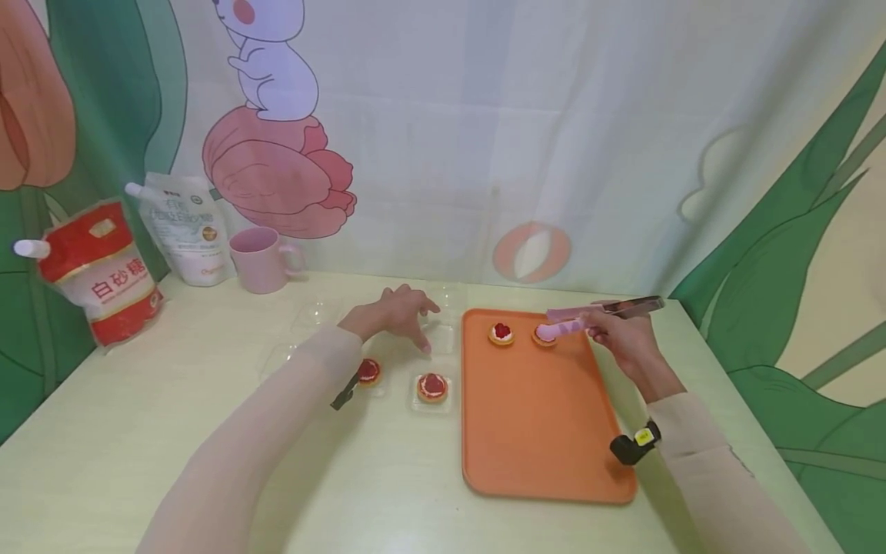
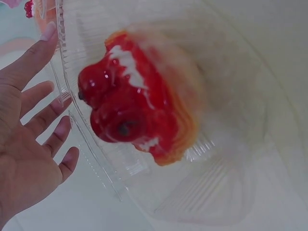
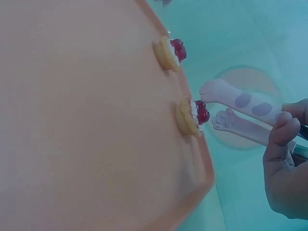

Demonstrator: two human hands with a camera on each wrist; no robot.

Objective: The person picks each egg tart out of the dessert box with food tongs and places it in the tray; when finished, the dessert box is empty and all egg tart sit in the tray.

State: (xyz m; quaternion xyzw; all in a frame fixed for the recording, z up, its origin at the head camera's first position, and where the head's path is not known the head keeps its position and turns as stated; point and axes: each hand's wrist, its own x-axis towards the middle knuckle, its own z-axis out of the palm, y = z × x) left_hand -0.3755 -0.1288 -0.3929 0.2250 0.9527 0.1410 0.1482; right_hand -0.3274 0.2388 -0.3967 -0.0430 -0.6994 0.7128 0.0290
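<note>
My right hand (image 1: 626, 335) holds pink paw-tipped tongs (image 3: 252, 103) over the far end of an orange tray (image 1: 536, 423). Their tips are parted beside a cherry-topped tart (image 3: 186, 118); whether they touch it I cannot tell. A second tart (image 1: 501, 334) sits on the tray to its left. Left of the tray, my left hand (image 1: 398, 312) has its fingers spread and holds nothing, near clear plastic boxes. In the left wrist view its fingertips are by the edge of a clear box (image 2: 226, 192) containing a red-topped tart (image 2: 139, 101).
Two more tarts, one nearer (image 1: 432, 388) and one partly behind the left wrist (image 1: 369, 372), sit in clear boxes. Other clear plastic boxes (image 1: 318, 312) lie behind the left forearm. A pink mug (image 1: 258, 261), a white pouch (image 1: 190, 238) and a red-and-white sugar bag (image 1: 104, 277) stand at the back left.
</note>
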